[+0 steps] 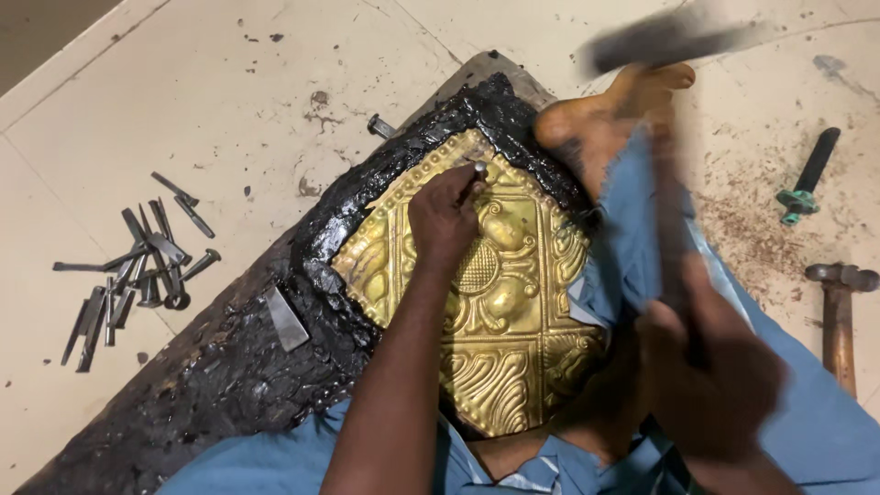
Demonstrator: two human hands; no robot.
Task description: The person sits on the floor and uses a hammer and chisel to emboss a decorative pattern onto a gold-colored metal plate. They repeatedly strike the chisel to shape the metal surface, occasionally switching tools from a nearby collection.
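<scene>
An embossed golden metal sheet [513, 339] lies bedded in black pitch [275, 348] on a long wooden board. My left hand [445, 218] holds a small steel punch [478, 174] upright, its tip on the dotted border near the sheet's top corner. My right hand [710, 376], blurred by motion, grips the handle of a hammer [655, 41] whose dark head is raised above the board's far end. My bare foot [605, 115] rests on the board's upper right edge.
Several steel punches and chisels [133, 270] lie scattered on the pale floor at left. A flat metal strip [286, 319] sits on the pitch. A second hammer [836, 316] and a green-collared tool [807, 179] lie at right among reddish dust.
</scene>
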